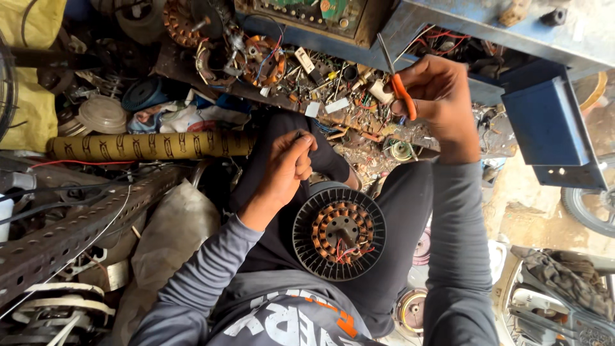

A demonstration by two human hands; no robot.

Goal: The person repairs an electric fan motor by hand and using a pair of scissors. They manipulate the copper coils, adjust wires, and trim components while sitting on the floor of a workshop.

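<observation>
Yellow patterned cardboard roll (150, 146) lying flat at left, beside yellow sacks (29, 112) at the frame's edge. Right hand (435, 96) raised, curled around orange-handled scissors (398, 86), blades pointing up. Left hand (289, 163) closed in a pinch on something thin, hard to make out. Round black finned motor stator with copper windings (339, 234) resting on the lap, between both arms. Blue metal box (551, 125) crowding right; cluttered tabletop (333, 106) ahead, little open room.

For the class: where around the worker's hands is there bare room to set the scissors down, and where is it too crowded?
Bare room is scarce: the dark trouser lap right of the fan motor, and the blue box top beside the right hand. The bench beyond the left hand is crowded with coils and wire scraps.
</observation>
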